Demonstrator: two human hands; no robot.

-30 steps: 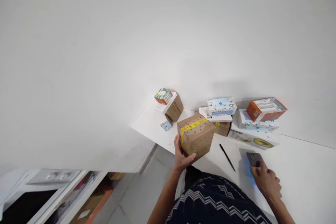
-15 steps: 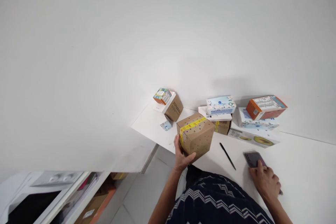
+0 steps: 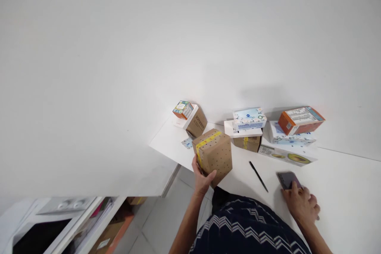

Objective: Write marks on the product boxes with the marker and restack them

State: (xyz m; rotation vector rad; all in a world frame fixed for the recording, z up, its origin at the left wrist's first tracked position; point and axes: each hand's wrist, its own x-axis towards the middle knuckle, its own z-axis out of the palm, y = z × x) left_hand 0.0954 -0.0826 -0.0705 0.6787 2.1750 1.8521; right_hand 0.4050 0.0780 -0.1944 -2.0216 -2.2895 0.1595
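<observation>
My left hand [image 3: 203,178] is closed on the lower left corner of a brown cardboard box [image 3: 216,158], with dark specks and a yellow tape strip. The box is tilted above the near edge of the white table. My right hand [image 3: 303,205] lies over a dark smartphone [image 3: 288,179] flat on the table, thumb on one side and fingers curled toward the other; it covers the phone's lower half. Between the two hands a black pen [image 3: 258,176] lies on the tabletop.
Along the wall, an orange carton [image 3: 302,120] and a blue-white tissue box [image 3: 249,118] top stacks, with an avocado-printed box [image 3: 287,155] below. Farther left, a small colourful box [image 3: 182,109] tops a white-and-brown carton [image 3: 197,122]. A shelf unit [image 3: 92,222] stands lower left.
My left hand has shifted slightly left with the cardboard box, which has turned a little. My right hand has stayed over the smartphone.
</observation>
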